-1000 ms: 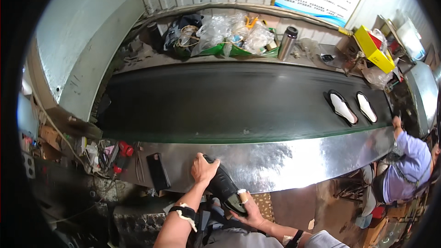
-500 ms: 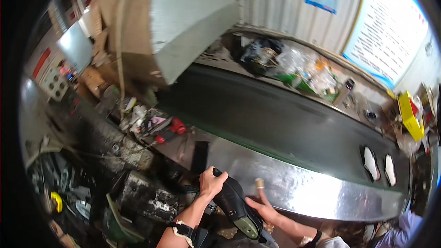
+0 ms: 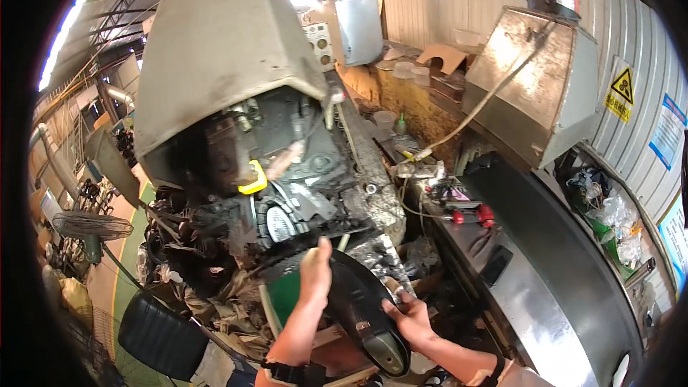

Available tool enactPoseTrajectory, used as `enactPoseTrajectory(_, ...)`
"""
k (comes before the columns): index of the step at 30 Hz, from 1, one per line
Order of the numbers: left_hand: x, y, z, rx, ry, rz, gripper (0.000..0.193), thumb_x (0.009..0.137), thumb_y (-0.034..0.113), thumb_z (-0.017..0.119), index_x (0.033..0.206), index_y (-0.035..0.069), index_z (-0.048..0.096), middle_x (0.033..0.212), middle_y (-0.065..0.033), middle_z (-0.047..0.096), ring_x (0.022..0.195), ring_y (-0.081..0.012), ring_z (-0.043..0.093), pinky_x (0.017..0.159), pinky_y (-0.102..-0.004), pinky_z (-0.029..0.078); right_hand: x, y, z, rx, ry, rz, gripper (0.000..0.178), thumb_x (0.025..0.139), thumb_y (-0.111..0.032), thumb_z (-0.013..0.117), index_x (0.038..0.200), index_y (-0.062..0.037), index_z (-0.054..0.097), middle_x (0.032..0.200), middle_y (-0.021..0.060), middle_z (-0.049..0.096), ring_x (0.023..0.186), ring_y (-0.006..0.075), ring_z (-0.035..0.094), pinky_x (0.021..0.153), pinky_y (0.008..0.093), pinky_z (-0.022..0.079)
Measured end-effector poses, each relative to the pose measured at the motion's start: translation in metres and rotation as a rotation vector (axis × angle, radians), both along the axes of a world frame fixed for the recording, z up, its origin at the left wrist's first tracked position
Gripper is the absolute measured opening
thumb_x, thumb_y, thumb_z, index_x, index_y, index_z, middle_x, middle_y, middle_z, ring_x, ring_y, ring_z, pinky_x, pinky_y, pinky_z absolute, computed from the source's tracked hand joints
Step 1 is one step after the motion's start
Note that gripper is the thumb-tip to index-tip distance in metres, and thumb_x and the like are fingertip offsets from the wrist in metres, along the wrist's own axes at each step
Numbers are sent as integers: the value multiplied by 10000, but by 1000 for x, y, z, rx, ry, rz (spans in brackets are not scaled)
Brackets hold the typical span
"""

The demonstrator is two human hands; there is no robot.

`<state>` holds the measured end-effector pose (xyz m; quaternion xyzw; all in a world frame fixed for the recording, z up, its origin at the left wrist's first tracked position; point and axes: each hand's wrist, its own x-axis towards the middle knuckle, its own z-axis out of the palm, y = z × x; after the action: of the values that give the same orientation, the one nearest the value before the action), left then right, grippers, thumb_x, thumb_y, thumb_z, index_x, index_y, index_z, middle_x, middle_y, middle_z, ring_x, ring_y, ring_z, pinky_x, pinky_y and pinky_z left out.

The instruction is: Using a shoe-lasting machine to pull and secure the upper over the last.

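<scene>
A black shoe lies tilted in front of my body, its sole side partly showing and a pale patch at the near heel end. My left hand grips the far end of it, thumb up along the edge. With the fingers of my right hand, I hold its right side; a tan covering wraps one fingertip. Just beyond the shoe stands a dark, grimy machine under a big grey hood. In its opening are a yellow handle and a pale sole-shaped piece.
To the right runs a dark conveyor belt with a metal edge, where a black phone-like slab and a red-ended tool lie. A black padded seat and a fan are at left. A green-lined bin sits below my left hand.
The view has swung left from the conveyor to the hooded machine. Both hands have carried the shoe along; my right hand now presses its fingers against its side, where they were more spread.
</scene>
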<state>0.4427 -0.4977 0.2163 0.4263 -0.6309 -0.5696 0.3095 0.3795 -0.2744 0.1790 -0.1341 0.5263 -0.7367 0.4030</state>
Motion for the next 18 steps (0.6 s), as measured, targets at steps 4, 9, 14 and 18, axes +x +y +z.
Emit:
enactPoseTrajectory(4, 76, -29, 7, -129, 385, 231, 334, 974, 286, 660, 1106, -22, 667, 985, -47, 672, 961, -116, 590, 895, -264, 452, 31, -81, 15, 2, -113, 53, 417, 966, -160, 684, 1265, 92, 539, 1025, 137, 714, 852, 132, 655, 727, 278, 535)
enactPoseTrajectory(9, 121, -12, -7, 471, 496, 289, 259, 944, 347, 656, 930, 89, 669, 802, -8, 640, 684, -133, 591, 596, -293, 460, 47, -147, 16, -98, -181, 17, 537, 932, -158, 720, 1373, 51, 497, 1082, 144, 699, 882, 152, 651, 766, 320, 540)
enactPoseTrajectory(14, 122, -38, -15, 540, 552, 243, 242, 984, 261, 634, 1018, 29, 695, 867, -33, 694, 692, -135, 617, 594, -271, 464, 47, -190, 13, -18, -173, -51, 606, 949, -121, 685, 1437, 77, 387, 1119, 141, 679, 908, 185, 655, 796, 344, 549)
enactPoseTrajectory(18, 116, -65, -26, 577, 484, 290, 272, 986, 246, 646, 1075, -7, 694, 945, -59, 722, 765, -152, 667, 639, -273, 502, 42, -214, 13, -84, -147, -58, 595, 956, -104, 671, 1449, 64, 384, 1158, 166, 669, 901, 188, 655, 786, 321, 549)
